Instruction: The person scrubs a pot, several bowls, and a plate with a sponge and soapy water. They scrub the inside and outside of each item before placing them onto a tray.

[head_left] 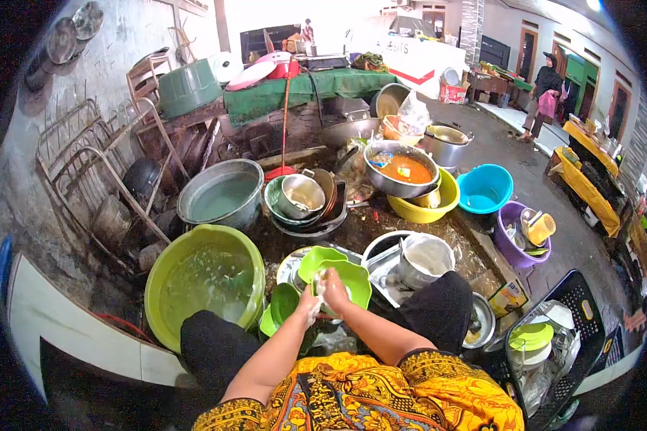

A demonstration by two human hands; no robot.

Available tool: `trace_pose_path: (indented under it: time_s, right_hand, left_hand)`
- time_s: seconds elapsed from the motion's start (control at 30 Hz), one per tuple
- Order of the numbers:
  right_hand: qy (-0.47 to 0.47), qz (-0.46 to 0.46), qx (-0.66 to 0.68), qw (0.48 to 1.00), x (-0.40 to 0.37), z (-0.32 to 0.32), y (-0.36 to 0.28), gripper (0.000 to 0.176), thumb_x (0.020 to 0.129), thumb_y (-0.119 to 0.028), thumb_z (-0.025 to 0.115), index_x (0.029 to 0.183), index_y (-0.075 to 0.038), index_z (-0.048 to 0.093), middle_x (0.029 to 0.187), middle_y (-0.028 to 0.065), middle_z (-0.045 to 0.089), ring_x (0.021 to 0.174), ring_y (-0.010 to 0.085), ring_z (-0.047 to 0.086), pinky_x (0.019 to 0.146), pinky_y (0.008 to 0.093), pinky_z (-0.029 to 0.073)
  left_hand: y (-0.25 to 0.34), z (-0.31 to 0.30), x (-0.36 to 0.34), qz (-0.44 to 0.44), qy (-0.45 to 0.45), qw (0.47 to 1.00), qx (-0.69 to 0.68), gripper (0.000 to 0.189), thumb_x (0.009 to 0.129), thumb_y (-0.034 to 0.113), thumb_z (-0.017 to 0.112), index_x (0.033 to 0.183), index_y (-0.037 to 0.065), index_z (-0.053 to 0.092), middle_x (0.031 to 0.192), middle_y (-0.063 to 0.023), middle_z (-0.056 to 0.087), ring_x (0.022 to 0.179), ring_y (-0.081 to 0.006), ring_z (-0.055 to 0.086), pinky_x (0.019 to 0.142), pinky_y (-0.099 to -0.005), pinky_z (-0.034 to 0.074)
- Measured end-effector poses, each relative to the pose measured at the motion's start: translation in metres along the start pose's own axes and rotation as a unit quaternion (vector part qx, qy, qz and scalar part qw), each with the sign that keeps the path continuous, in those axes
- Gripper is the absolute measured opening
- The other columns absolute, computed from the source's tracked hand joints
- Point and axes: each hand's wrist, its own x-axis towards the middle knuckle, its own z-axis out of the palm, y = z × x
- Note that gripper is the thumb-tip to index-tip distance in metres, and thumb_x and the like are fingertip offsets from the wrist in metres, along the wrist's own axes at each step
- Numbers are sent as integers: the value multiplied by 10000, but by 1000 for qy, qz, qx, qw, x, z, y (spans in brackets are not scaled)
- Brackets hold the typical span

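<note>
A bright green bowl (354, 279) with a wavy rim is tilted in front of me between my knees. Its near left rim is in my left hand (309, 305), which has suds on it. Pressed against the bowl's inside, my right hand (332, 293) is closed and covered in white foam; whatever it holds is hidden. Other green bowls (284, 303) lie just left of my hands. At my left knee stands a large lime green basin (167, 262) of sudsy water.
A grey tub (187, 192) of water stands beyond the basin. Stacked pots (302, 194), a pan of orange liquid (372, 169), a blue basin (508, 183) and a purple basin (501, 223) spread rightward. A black crate (581, 298) holds dishes at my right. A person (546, 90) stands far right.
</note>
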Motion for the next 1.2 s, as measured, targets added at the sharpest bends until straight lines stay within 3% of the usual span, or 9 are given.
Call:
trace_pose_path:
  time_s: [0.2, 0.27, 0.33, 0.43, 0.67, 0.83, 0.97, 1.03, 1.2]
  right_hand:
    - [182, -74, -164, 967, 4, -10, 5, 267, 889, -217, 438, 1066, -17, 458, 1053, 240, 500, 960, 402, 495, 825, 415, 398]
    - [52, -135, 50, 988, 6, 7, 25, 150, 852, -119, 429, 967, -29, 396, 937, 233, 503, 850, 427, 506, 772, 445, 410]
    - [-26, -161, -86, 983, -22, -6, -12, 208, 809, -57, 444, 1012, -28, 412, 938, 229, 492, 895, 372, 488, 806, 406, 399]
    - [58, -182, -33, 981, -2, -14, 10, 211, 883, -214, 471, 944, -13, 460, 936, 209, 478, 835, 359, 493, 803, 416, 385]
    - [280, -123, -250, 919, 14, -19, 38, 311, 761, -51, 484, 1070, -15, 468, 1058, 210, 448, 1031, 386, 417, 916, 453, 321]
    - [23, -103, 128, 986, 30, 28, 94, 360, 954, -324, 271, 1105, -42, 434, 1065, 171, 420, 1010, 293, 410, 907, 374, 323]
    - [-151, -192, -114, 963, -14, -2, 41, 248, 858, -124, 397, 1080, -23, 441, 1083, 226, 443, 1086, 381, 406, 881, 404, 376]
    - [-209, -93, -248, 942, -17, -15, 35, 330, 745, -86, 555, 1061, -62, 462, 1061, 182, 469, 998, 365, 465, 868, 393, 388]
    - [-75, -261, -476, 836, -1, -38, 28, 279, 726, -47, 502, 1004, -67, 491, 1059, 130, 483, 1053, 309, 457, 899, 400, 400]
  left_hand:
    - [4, 16, -22, -20, 19, 999, 36, 396, 785, 26, 504, 1166, 118, 453, 990, -108, 561, 759, -296, 610, 462, -443, 553]
    - [10, 12, -22, -27, 23, 999, 17, 381, 788, 31, 510, 1156, 115, 464, 993, -105, 563, 757, -288, 611, 461, -438, 551]
    - [11, 7, -21, -50, 37, 998, -24, 352, 794, 40, 524, 1137, 109, 487, 997, -101, 568, 755, -270, 613, 459, -429, 547]
    - [-9, 6, -14, -49, -15, 999, -7, 344, 796, 39, 515, 1133, 102, 503, 1003, -112, 572, 756, -248, 616, 471, -405, 544]
    - [-50, -1, 26, 76, 20, 993, 84, 439, 808, 39, 491, 1233, 124, 425, 1014, -105, 574, 737, -258, 620, 485, -415, 554]
    - [-17, 1, 6, 66, 19, 997, 44, 463, 763, 11, 539, 1217, 73, 472, 1050, -105, 587, 910, -196, 565, 767, -322, 461]
    - [-9, -15, 9, 61, 53, 996, 40, 423, 790, 46, 519, 1210, 87, 485, 1039, -111, 591, 893, -196, 578, 739, -323, 481]
    - [-13, -24, 14, 51, 42, 997, 29, 419, 789, 25, 475, 1202, 87, 496, 1017, -120, 599, 851, -218, 604, 653, -338, 515]
    - [3, -30, 7, 34, 47, 988, 141, 454, 767, -11, 423, 1207, 75, 495, 1006, -140, 601, 788, -247, 625, 550, -356, 529]
